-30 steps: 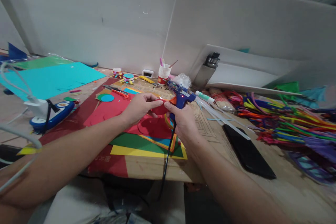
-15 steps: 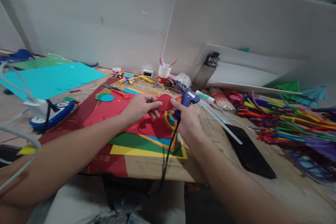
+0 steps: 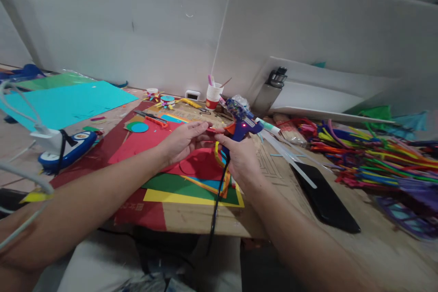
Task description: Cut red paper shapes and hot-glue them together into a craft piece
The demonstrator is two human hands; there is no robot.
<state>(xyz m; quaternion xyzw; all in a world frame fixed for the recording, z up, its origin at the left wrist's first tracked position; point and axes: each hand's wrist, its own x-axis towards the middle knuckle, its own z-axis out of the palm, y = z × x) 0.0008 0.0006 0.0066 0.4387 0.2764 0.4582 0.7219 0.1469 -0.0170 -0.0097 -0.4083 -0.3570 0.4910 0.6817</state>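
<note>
Currently, left hand (image 3: 185, 142): pinching a red piece (image 3: 215, 130) between fingertips, over the red sheet (image 3: 143, 143).
Right hand (image 3: 244, 157): wrapped around a glue gun (image 3: 240, 129), thumb near the red piece.
Red piece: seemingly already cut loose; seen near edge-on, so outline hard to judge; not visibly glued to anything yet.
Glue gun: lit red, apparently powered.
Blue disc (image 3: 140, 127): apparently cut, lying flat, unattached.

Left hand (image 3: 185, 141) pinching thin red piece (image 3: 215, 130), right hand (image 3: 243, 157) holding blue glue gun (image 3: 240, 132), coloured sheets (image 3: 153, 146) below
</note>
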